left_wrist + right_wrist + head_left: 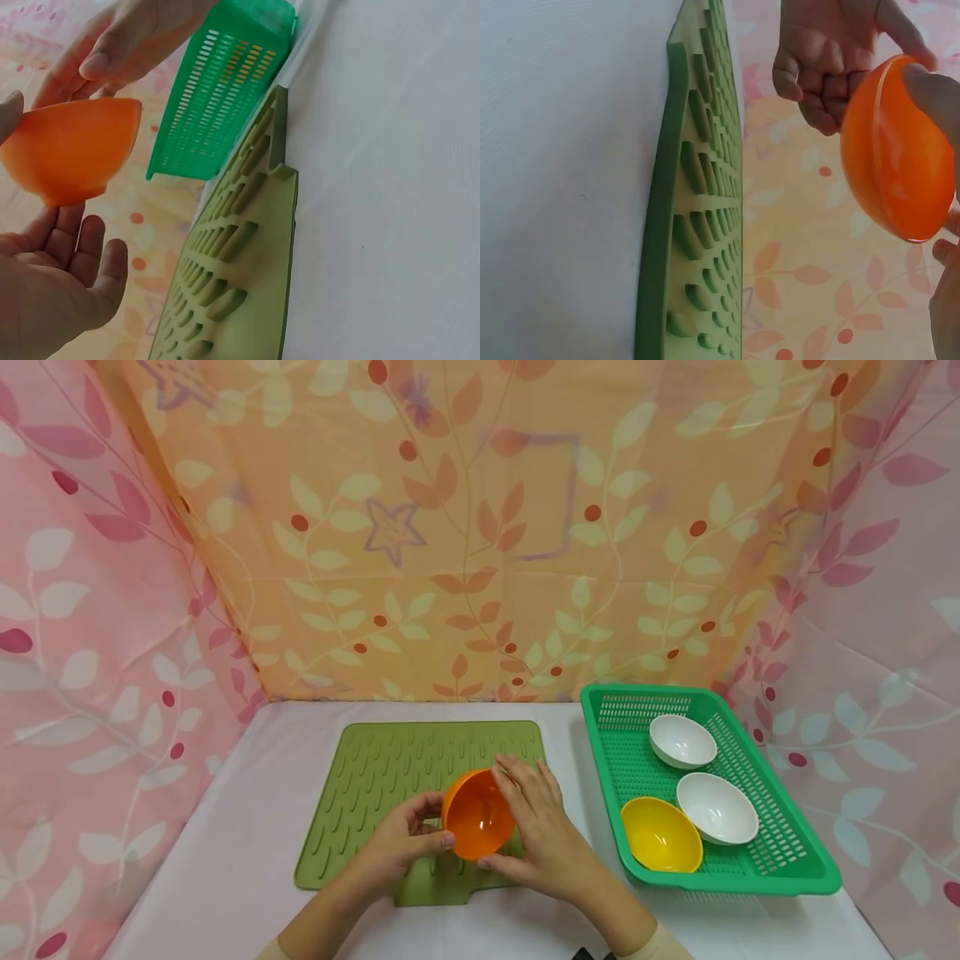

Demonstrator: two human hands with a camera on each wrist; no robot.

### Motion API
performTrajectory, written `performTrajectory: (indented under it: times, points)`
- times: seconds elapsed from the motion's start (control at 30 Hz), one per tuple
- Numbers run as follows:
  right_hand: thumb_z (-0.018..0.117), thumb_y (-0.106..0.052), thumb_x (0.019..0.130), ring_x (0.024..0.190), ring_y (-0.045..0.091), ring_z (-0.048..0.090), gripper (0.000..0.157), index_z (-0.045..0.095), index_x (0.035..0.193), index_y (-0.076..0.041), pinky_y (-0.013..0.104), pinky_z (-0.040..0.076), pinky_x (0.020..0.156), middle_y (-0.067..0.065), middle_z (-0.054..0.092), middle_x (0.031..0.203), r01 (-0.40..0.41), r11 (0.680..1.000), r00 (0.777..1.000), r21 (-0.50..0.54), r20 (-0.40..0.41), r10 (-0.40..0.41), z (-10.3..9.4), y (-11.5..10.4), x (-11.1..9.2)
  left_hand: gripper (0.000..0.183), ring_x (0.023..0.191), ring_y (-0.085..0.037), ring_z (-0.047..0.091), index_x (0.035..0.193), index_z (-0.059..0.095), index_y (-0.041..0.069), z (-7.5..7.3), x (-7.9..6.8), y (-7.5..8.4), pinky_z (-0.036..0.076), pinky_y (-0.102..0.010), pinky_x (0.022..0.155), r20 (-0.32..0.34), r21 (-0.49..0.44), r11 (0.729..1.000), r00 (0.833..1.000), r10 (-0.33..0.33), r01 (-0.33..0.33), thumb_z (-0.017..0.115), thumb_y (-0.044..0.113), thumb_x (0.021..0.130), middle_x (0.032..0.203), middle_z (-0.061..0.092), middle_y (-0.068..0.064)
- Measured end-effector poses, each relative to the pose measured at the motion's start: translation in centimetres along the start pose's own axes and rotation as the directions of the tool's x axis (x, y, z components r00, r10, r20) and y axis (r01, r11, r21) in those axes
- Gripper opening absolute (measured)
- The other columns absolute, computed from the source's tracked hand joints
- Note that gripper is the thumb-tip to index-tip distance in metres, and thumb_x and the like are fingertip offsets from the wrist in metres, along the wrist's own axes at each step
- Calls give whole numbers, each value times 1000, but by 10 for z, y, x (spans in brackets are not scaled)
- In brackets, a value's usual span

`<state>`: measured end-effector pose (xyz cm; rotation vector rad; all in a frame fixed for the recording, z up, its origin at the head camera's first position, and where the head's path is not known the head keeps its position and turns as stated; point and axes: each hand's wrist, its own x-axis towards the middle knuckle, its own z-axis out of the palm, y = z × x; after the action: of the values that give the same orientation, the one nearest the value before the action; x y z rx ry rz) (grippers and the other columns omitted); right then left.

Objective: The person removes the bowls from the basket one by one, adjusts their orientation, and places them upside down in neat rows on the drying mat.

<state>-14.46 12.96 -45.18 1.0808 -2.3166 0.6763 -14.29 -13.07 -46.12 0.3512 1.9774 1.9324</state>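
Note:
An orange bowl (482, 820) is held tilted above the green mat (367, 793), its inside facing the head camera. My left hand (401, 842) grips it from the left, thumb near the rim and fingers beneath; the left wrist view shows those fingers at the base of the bowl (71, 150). From the right, my right hand (542, 835) holds the other side, with its thumb at the lower edge and its fingers extended along the upper side. In the right wrist view, the right thumb lies over the rim of the bowl (900, 157).
On the right of the white table (247, 827) stands a green perforated basket (813, 852). Inside it are a yellow bowl (663, 837) and two white bowls, one nearer (717, 808) and one farther back (682, 742). Patterned cloth (465, 635) hangs behind and at both sides.

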Motion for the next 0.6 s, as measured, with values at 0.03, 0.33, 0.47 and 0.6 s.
performTrajectory:
  times: [0.03,0.33,0.47,0.6]
  points:
    - [85,-58,76,151,31,27,114,28,161,-6,65,11,122,11,25,167,-15,1000,1000,1,4,15,-1,0,0,58,105,-30,64,141,53,2,-1,0,0,59,-32,89,-9,-5,1000,1000,-2,2,79,18,92,133,57,-18]
    - [82,-52,84,153,31,22,107,19,165,-21,64,23,120,4,21,169,-265,949,964,172,40,262,-10,-2,0,63,121,-27,52,137,57,18,-6,-1,4,48,-44,101,-121,175,982,988,98,-76,88,20,82,133,60,-4]
    - [83,-48,84,153,31,21,105,18,165,-30,70,35,111,0,21,168,-380,887,924,261,74,374,-15,-4,0,66,124,-25,52,136,57,26,-8,-4,8,48,-43,102,-134,243,963,979,153,-117,91,23,79,133,60,3]
    - [83,-44,84,153,32,22,102,21,164,-30,73,35,109,0,21,168,-455,824,889,338,111,445,-19,-5,0,69,124,-22,53,133,57,31,-9,-6,11,47,-45,104,-149,309,941,970,194,-140,94,27,75,133,59,8]
